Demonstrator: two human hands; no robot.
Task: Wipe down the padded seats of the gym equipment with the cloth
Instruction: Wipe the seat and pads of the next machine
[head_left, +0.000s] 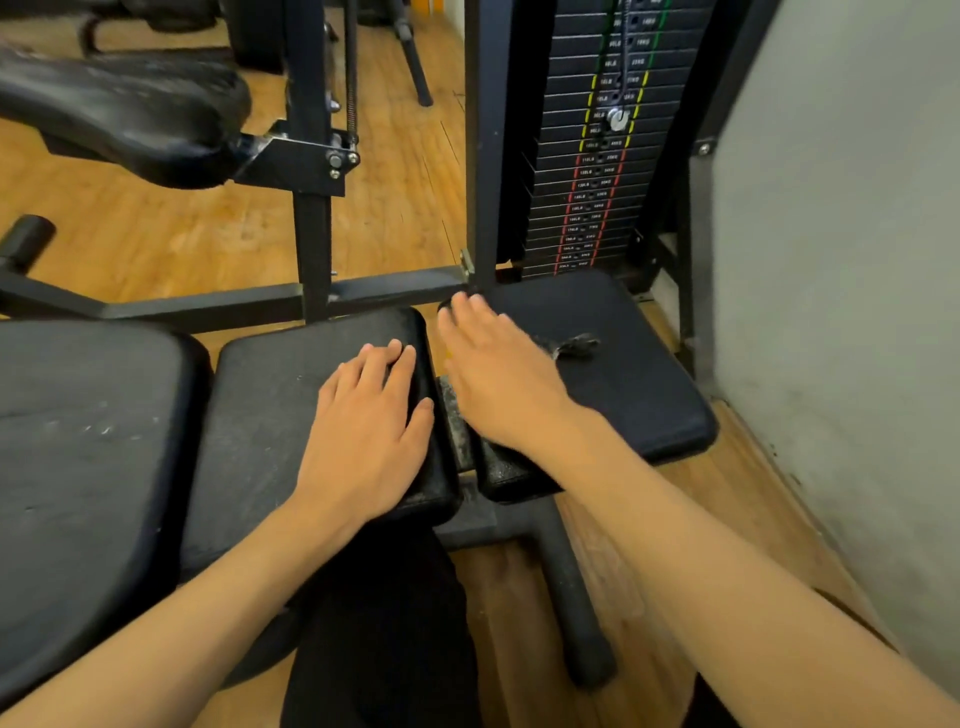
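At the far left, a large black padded seat is seen, scuffed with pale marks. Above it, a worn black pad is carried on a dark metal frame over a wooden floor. Just beside the large seat lies a smaller middle pad, its surface dusted with fine grey specks. The left grip, a bare hand, is laid flat on the right part of this middle pad; it is released, with fingers straight and close together and nothing held, the fingertips near the pad's far right corner.

Between the middle pad and the next one, a narrow gap is left in which a chipped metal bar is visible.

The right grip is laid across the left part of the right pad, fingers stretched towards the pad's far left corner and slightly blurred. It is likewise released, pressed down flat instead of curled. The cloth, a dark grey rag, is found on the right pad, partly covered by this hand, with a crumpled end showing at the hand's right edge. Whether the thumb is tucked round it cannot be told.

Behind the right pad, a weight stack with coloured markings is set upright, a silver pin lodged in it. At the far right, a pale wall is seen.
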